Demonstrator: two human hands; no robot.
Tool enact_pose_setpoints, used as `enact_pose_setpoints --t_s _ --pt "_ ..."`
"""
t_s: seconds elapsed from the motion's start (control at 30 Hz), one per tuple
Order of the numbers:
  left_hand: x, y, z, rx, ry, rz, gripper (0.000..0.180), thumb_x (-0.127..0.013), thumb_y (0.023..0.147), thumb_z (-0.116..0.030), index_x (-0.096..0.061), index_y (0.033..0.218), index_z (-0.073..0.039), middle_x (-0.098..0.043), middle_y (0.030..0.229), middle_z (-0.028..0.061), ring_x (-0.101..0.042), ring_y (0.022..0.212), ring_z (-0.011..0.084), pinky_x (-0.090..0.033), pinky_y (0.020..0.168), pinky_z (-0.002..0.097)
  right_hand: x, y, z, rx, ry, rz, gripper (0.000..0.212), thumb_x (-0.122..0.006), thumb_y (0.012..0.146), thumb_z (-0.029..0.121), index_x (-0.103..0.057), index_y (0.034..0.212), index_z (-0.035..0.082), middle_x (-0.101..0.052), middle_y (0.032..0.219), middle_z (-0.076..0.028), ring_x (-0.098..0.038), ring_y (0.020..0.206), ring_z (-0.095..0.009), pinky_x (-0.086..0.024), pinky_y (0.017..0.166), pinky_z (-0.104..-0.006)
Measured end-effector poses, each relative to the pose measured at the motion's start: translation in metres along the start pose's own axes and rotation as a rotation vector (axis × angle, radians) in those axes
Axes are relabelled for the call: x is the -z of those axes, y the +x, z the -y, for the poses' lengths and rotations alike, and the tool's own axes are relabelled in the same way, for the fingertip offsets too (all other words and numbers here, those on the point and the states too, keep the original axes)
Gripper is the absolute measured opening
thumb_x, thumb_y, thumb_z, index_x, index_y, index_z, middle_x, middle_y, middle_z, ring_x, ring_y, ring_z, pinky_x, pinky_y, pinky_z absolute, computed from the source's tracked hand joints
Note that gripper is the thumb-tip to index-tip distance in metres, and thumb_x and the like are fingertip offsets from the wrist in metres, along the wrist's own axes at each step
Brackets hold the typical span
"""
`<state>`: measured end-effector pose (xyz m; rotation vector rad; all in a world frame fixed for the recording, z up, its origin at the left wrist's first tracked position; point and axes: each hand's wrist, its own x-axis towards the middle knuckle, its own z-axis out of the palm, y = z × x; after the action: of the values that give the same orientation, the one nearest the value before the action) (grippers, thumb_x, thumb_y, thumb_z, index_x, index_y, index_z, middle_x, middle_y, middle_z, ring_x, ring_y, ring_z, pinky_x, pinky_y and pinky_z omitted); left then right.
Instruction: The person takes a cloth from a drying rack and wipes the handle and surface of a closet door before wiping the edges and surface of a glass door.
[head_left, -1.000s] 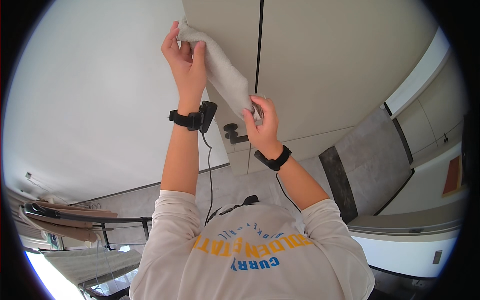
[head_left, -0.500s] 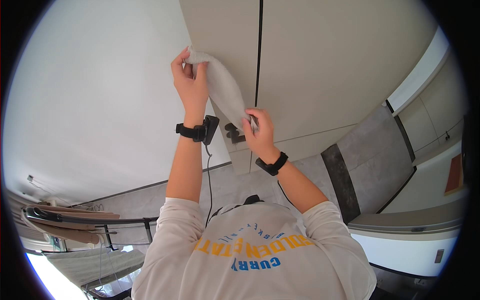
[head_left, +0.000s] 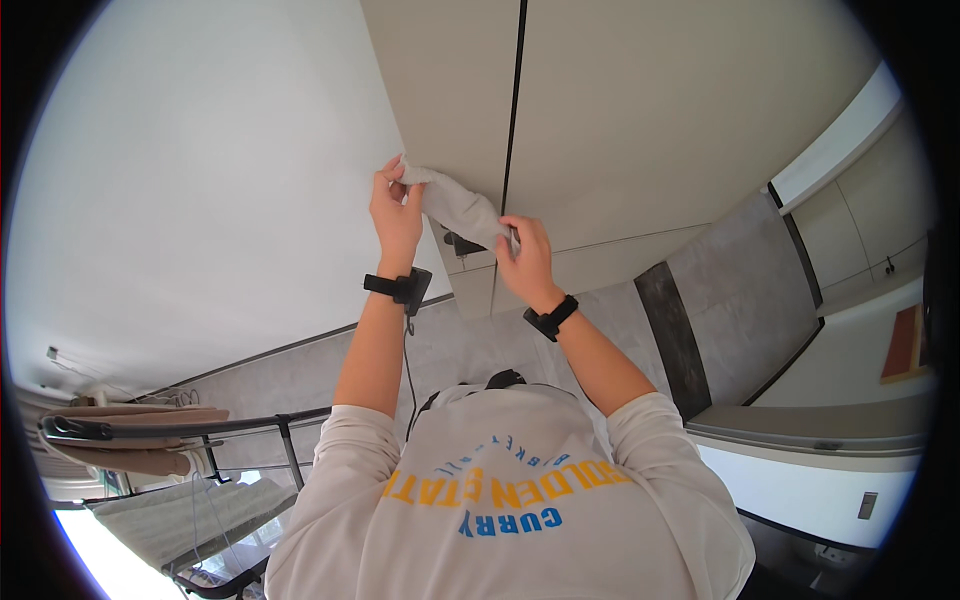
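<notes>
A pale grey towel [head_left: 455, 203] stretches between my two hands, bunched lengthwise and sagging a little. My left hand [head_left: 396, 222] pinches its upper left end between thumb and fingers, close to the seam where the white wall meets a beige panel. The lower right end is gripped in my right hand [head_left: 527, 265], beside the dark vertical gap in the beige cabinet front [head_left: 620, 120]. Just under the towel a small dark fitting [head_left: 463, 243] shows on the panel, partly covered. Black straps with small black devices sit on both wrists.
A white wall [head_left: 200, 200] rises at the left. Grey tiled floor [head_left: 600, 310] with a dark strip [head_left: 672, 330] lies below. At lower left stands a black-framed rack [head_left: 230, 428] with cloths hung on it. A cable [head_left: 410, 375] hangs from my left wrist device.
My left hand has come down and right, closer to my right hand. The towel now spans a shorter distance and looks more bunched. My right hand has shifted only slightly.
</notes>
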<state>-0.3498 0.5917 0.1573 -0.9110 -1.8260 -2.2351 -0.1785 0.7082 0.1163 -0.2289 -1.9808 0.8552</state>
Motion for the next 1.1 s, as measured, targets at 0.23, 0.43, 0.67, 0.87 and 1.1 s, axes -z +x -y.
enact_pose_setpoints --t_s 0.23,0.43,0.67,0.87,1.1 --pt "0.019 -0.042 0.041 0.044 0.16 0.059 0.021 -0.066 0.087 0.003 -0.054 0.104 0.003 -0.06 0.123 0.019 -0.065 0.099 0.0213 -0.055 0.087 0.0327 -0.005 -0.014 -0.018 0.019 -0.107 0.116 0.024 -0.064 0.082 0.0 -0.06 0.106 0.003 -0.064 0.1 -0.012 -0.058 0.087 -0.033 -0.048 0.077 -0.0397" --pt "0.045 -0.077 0.015 0.042 0.314 0.147 0.018 -0.067 0.086 -0.002 -0.06 0.101 0.002 -0.067 0.102 0.0132 -0.064 0.09 0.0209 -0.053 0.081 0.0327 -0.008 -0.016 -0.017 0.066 -0.147 0.162 0.03 -0.066 0.083 0.006 -0.058 0.112 0.004 -0.063 0.112 -0.012 -0.056 0.097 -0.036 -0.047 0.085 -0.0428" --pt "0.071 -0.098 -0.009 0.032 0.221 0.214 0.011 -0.061 0.088 -0.005 -0.059 0.097 0.001 -0.067 0.092 0.0115 -0.063 0.085 0.0222 -0.05 0.08 0.034 -0.021 -0.024 -0.009 0.183 -0.228 0.251 0.034 -0.071 0.08 0.013 -0.062 0.112 0.009 -0.058 0.127 -0.006 -0.051 0.107 -0.034 -0.045 0.094 -0.0425" --pt "0.054 -0.097 -0.028 -0.182 0.36 0.386 0.017 -0.065 0.081 -0.003 -0.059 0.096 0.001 -0.065 0.094 0.0149 -0.063 0.086 0.0287 -0.05 0.08 0.0344 -0.013 -0.026 -0.03 0.216 -0.188 0.289 0.027 -0.066 0.074 0.004 -0.061 0.1 0.008 -0.058 0.127 -0.006 -0.051 0.112 -0.037 -0.045 0.096 -0.0454" --pt "0.031 -0.107 -0.005 -0.162 0.474 0.414 0.025 -0.066 0.078 0.006 -0.062 0.102 -0.001 -0.056 0.119 0.0134 -0.063 0.097 0.0301 -0.051 0.084 0.0377 0.011 -0.024 -0.04 0.136 -0.215 0.304 0.024 -0.062 0.073 -0.001 -0.059 0.095 0.007 -0.059 0.125 -0.006 -0.052 0.112 -0.036 -0.047 0.093 -0.044"
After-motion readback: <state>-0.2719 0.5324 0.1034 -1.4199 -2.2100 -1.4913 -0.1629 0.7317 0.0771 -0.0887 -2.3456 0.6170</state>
